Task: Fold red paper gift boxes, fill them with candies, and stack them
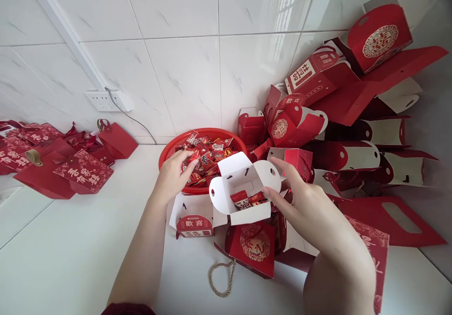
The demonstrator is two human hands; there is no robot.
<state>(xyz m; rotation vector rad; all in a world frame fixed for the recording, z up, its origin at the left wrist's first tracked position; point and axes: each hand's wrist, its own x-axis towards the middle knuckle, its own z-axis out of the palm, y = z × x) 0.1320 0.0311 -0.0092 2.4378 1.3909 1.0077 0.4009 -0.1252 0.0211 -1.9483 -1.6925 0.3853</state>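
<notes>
My left hand (pixel 173 177) reaches over the rim of a red plastic basket (pixel 165 151) heaped with wrapped candies (pixel 212 157). Its thumb and index finger close on a red-wrapped candy (pixel 194 157). With the thumb and fingers of my right hand (pixel 300 199), I grip the rounded side flap of an open candy box (pixel 243 181), white inside. Two or so red packets (pixel 249 199) lie in that box. Below the basket stands another open box (pixel 195 223) with a red front. A red box with a gold emblem (pixel 257 246) lies under the held one.
Many red gift boxes (pixel 296 126) pile up at the right against the tiled wall. Red bags with ribbons (pixel 83 171) lie at the far left on the white table (pixel 81 254). A rope handle (pixel 229 286) curls at the front. A socket strip (pixel 108 101) has a cable.
</notes>
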